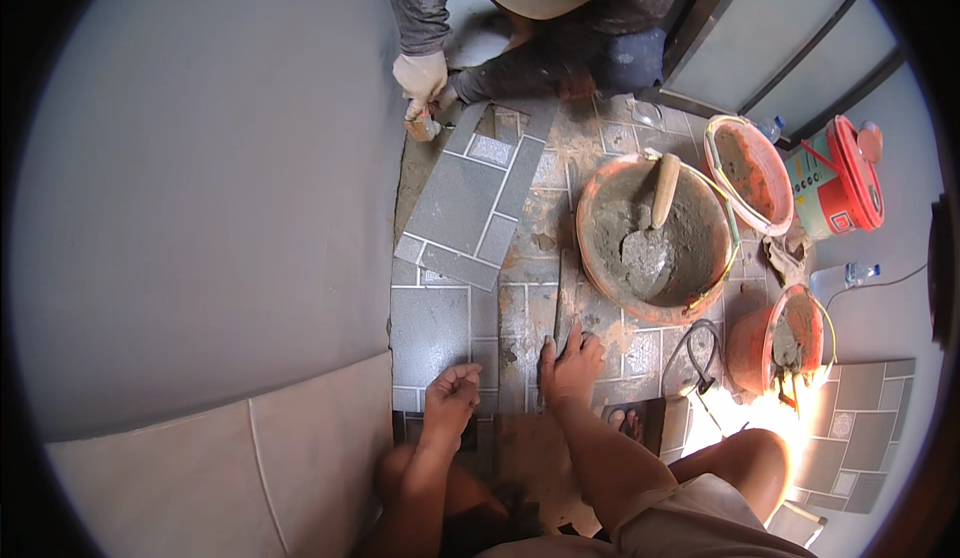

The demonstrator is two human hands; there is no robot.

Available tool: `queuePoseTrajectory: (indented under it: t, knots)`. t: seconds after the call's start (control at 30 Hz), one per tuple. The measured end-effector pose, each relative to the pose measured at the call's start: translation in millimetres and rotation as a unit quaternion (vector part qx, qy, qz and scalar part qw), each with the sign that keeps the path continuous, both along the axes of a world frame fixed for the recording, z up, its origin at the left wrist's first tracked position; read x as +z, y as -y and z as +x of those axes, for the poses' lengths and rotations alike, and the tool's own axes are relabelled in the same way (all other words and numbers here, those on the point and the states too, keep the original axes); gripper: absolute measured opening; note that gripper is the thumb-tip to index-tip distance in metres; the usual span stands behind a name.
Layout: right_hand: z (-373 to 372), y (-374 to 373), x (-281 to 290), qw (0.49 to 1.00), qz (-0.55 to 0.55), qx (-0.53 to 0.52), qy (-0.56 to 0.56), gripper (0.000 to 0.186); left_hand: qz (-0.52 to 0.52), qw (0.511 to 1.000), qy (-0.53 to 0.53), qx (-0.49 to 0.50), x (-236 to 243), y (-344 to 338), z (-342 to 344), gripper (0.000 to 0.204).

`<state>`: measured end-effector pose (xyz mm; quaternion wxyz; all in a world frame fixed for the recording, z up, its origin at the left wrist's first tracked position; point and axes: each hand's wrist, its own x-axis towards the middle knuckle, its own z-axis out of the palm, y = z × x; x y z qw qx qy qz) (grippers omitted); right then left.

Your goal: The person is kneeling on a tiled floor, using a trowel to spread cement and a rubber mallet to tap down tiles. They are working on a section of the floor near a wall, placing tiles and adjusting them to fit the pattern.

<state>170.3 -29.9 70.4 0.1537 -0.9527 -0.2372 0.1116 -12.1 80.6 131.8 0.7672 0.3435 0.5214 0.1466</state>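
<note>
Head view, only feed I've got. Labels first: green-and-red pail [820,193] at right carries print and a square emblem, too small for me to read. Clear bottle [858,273] has a blue band, no legible text.

Surface: patterned grey floor [642,353], mortar-smeared. Loose tile [458,198] sits skewed near the plain grey wall [220,178], its lower edge by the flat tile [430,320]. Orange basin [662,315] of wet mortar, trowel [666,190] in it. Framed panels [765,23] top right; glare lower right.

My left hand [452,395]: fingers half-curled above the flat tile; can't tell if it holds anything. My right hand [573,366]: fingers spread at the near end of a long bar [567,293], between loose tile and basin; can't tell if it's gripped. Co-worker's gloved hand [420,76] is beyond the loose tile.
</note>
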Motion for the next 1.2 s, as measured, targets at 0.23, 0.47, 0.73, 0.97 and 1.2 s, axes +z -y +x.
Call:
queuePoseTrajectory:
  t: [0.23,0.47,0.73,0.97,1.2]
  knots:
    - [2.6,1.7,-10.3,1.000,0.008,-0.006,0.009,0.072,0.006,1.000,-0.012,-0.008,6.7,-1.2,3.2,0.021]
    - [3.1,1.8,-8.5,1.000,0.004,-0.012,-0.013,0.071,0.021,1.000,-0.018,-0.014,5.8,-1.4,3.5,0.021]
    - [1.9,2.8,-18.4,0.999,0.014,-0.007,0.036,0.071,0.026,0.999,-0.021,-0.014,-0.5,-2.4,1.5,0.022]
    - [2.8,3.6,-19.7,0.999,0.008,-0.009,0.029,0.072,0.030,0.999,-0.020,-0.012,-4.4,-2.8,0.7,0.021]
    - [3.2,-0.4,-16.8,1.000,-0.009,-0.006,0.016,0.072,0.012,1.000,-0.019,0.002,-0.9,-3.5,0.2,0.019]
